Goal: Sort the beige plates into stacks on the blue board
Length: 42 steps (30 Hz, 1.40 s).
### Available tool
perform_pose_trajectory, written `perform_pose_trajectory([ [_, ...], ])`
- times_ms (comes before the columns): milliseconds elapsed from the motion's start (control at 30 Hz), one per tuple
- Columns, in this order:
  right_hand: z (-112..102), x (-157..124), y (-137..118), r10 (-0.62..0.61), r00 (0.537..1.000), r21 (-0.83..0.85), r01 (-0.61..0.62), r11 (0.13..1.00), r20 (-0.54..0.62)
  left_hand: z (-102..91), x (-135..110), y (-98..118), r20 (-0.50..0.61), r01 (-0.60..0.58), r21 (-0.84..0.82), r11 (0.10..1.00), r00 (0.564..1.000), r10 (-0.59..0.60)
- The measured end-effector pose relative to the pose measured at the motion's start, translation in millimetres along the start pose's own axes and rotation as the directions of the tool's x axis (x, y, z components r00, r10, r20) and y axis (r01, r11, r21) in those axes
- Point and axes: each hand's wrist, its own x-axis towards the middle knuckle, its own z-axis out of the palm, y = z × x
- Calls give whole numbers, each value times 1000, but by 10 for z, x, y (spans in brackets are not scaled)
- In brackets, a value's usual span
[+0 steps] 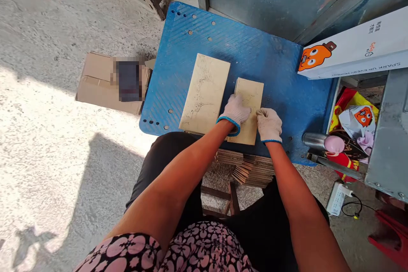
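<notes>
A narrow pale-yellow sheet (pixel 247 131) lies on the blue plastic table top (pixel 270 59), and other layers show at its upper left edge. My left hand (pixel 236 110), in a white knitted glove with a blue cuff, rests flat on this sheet with its fingers stretched out. At the sheet's right edge is my right hand (pixel 270 125), gloved the same way. Its fingers are curled closed in a pinch, and whatever is between them is too small to make out. A wider pale-yellow sheet (pixel 205 93) with dark marks lies to the left of my left hand.
Stacked brown flat pieces (pixel 258 170) sit below the table's near edge. A metal flask with a pink lid (pixel 334 143) lies at the right, beside a white printed box (pixel 350 51). Flattened cardboard (pixel 95 87) is on the floor at left; a power strip (pixel 335 199) is at lower right.
</notes>
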Motion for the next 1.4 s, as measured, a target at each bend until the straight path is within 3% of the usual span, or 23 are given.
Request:
perform_pose_trajectory([
  [200, -60, -38, 16, -46, 998, -2, 46, 999, -44, -18, -87, 36, -38, -19, 22, 1000, 999, 20],
  [433, -286, -225, 170, -74, 994, -16, 73, 997, -81, 50, -326, -80, -148, -239, 52, 970, 958, 244],
  [633, -691, -520, 480, -70, 998, -37, 70, 997, -6, 123, -644, -196, -51, -318, 177, 931, 942, 332],
  [800, -947, -981, 591, -89, 996, 64, 87, 994, 23, 313, -971, -274, 39, -342, 331, 880, 936, 350],
  [1000, -805, -1439, 741, -140, 990, 302, 125, 945, 29, 740, -1524, -615, 48, -345, 524, 779, 925, 377],
  [1167, -676, -1284, 878, -78, 991, 100, 67, 993, 106, 983, -1850, -953, 174, -297, 707, 642, 953, 250],
  [1267, -663, -1179, 904, -91, 988, 20, 89, 996, 129, 1054, -1875, -1054, 206, -294, 778, 556, 954, 218],
  [1400, -663, -1169, 879, -153, 979, 33, 150, 988, 135, 1126, -1837, -1098, 237, -318, 809, 494, 946, 221],
])
